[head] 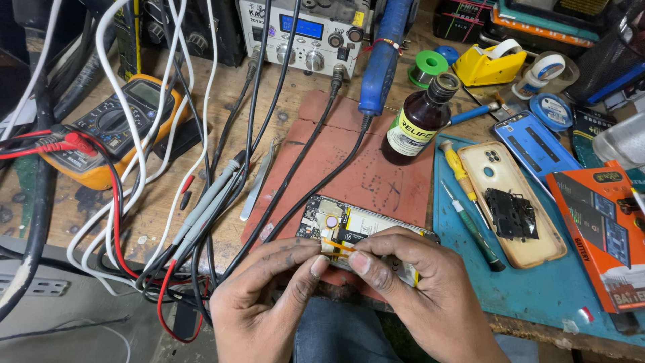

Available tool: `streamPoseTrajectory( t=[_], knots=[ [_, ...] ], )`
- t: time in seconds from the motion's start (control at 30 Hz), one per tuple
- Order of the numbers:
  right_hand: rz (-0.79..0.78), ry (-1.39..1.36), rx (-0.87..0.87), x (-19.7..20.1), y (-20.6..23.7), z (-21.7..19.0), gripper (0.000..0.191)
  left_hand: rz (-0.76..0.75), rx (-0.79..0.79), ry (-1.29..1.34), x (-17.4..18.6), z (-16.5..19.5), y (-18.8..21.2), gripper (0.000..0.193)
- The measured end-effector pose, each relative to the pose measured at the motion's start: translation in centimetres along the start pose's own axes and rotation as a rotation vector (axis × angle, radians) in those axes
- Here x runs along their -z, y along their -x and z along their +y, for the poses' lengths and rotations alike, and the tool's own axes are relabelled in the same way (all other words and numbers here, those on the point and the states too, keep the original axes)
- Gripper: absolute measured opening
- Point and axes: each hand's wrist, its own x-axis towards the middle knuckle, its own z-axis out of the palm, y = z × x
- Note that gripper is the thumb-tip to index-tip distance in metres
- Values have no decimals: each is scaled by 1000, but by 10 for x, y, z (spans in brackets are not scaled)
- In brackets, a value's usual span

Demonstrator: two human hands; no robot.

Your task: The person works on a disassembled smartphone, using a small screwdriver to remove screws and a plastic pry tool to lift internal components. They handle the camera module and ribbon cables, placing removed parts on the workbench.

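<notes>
Low in the middle of the frame, both hands are on the opened phone (349, 232), which lies on the red mat (376, 168) at the bench's near edge. The left hand (269, 296) has thumb and forefinger pinched together on the orange flex strip (339, 245), and the right hand (416, 289) pinches the same strip from the other side, fingertips nearly touching. That ribbon looks thin, so a tug at an angle could crease or tear it, or lift its connector off the board. The phone sits close to the mat's lower edge, and a hard pull might slide it toward the lap. Just above, centre frame, the brown bottle (420, 121) stands upright; a raised elbow could tip it over the open board. Black cables (295, 168) cross the mat to the left and could snag a wrist.
</notes>
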Motion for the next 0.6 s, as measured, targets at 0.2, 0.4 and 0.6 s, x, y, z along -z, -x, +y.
streamPoseTrajectory(
  t=[0.2, 0.4, 0.6],
  knots=[
    [119, 352, 118, -7, -5, 1, 22, 18, -750, -958, 18, 31, -11, 26],
    [167, 498, 226, -14, -2, 5, 17, -62, -881, -1012, 18, 21, -15, 37],
    [213, 511, 166, -21, -3, 8, 19, -55, -909, -935, 17, 4, -14, 36]
  ],
)
